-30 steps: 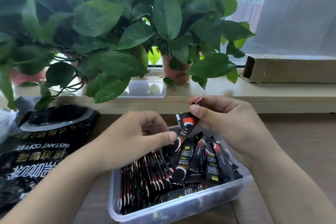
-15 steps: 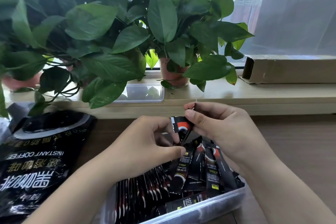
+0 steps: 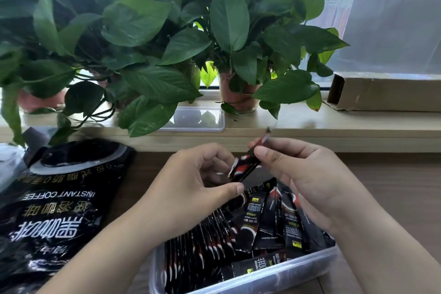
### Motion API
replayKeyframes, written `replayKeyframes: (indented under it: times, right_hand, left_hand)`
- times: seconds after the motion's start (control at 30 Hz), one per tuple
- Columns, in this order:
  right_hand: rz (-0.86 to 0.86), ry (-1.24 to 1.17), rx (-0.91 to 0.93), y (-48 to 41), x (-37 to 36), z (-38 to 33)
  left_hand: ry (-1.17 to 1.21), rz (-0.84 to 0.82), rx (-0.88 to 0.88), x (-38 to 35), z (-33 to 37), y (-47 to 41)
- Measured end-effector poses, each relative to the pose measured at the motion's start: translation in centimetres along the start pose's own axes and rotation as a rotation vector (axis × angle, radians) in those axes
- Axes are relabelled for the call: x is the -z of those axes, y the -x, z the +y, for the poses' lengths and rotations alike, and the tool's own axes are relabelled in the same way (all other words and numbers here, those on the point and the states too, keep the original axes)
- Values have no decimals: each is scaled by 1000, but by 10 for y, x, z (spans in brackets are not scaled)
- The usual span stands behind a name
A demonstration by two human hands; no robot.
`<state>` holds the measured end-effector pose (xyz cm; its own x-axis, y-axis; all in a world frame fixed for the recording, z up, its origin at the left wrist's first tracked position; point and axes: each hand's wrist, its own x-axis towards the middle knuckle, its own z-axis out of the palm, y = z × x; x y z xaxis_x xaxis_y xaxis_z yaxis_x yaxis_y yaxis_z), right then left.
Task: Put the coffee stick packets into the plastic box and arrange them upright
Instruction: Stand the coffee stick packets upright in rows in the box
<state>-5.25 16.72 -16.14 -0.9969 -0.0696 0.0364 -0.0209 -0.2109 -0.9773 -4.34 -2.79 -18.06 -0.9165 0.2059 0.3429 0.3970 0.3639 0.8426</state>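
Head view: left hand (image 3: 191, 188) and right hand (image 3: 305, 181) pinch one packet (image 3: 245, 167) above plastic box (image 3: 274, 279) full of coffee sticks (image 3: 250, 222).

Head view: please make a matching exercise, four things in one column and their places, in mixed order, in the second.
1. black coffee stick packet
2. clear plastic box
3. large black instant coffee bag
4. brown cardboard box

a. on the window sill
b. flat on the table, at left
c. between left hand and right hand
d. under the hands, holding many packets

Pairs: 1-c, 2-d, 3-b, 4-a
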Motion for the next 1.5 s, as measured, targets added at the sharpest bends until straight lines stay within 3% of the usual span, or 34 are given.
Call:
replayKeyframes:
  times: [0.17, 0.33, 0.5, 0.7, 0.87, 0.97, 1.07, 1.17, 1.4, 1.5]
  right_hand:
    - [55, 103, -8, 1, -7, 5]
    - [103, 38, -44, 1, -5, 5]
    - [21, -24, -87, -1, -1, 5]
    - [-93, 152, -151, -1, 2, 3]
    - [144, 108, -86, 0, 5, -3]
    - [369, 25, 83, -6, 20, -10]
    - [457, 153, 238, -6, 29, -13]
    - [370, 225, 254, -2, 16, -6]
    - [125, 23, 201, 4, -8, 1]
    - [62, 176, 309, 7, -9, 4]
  left_hand:
    - [59, 25, 5, -2, 6, 1]
    - [64, 55, 57, -1, 1, 1]
    - [43, 43, 32, -1, 3, 1]
    - [72, -7, -11, -2, 2, 1]
    - [78, 75, 57, -2, 4, 0]
    - [76, 185, 94, -1, 6, -1]
    - [111, 242, 107, 1, 6, -2]
    - [140, 249, 82, 0, 7, -1]
    - [176, 189, 64, -2, 14, 2]
    - [244, 135, 77, -2, 20, 4]
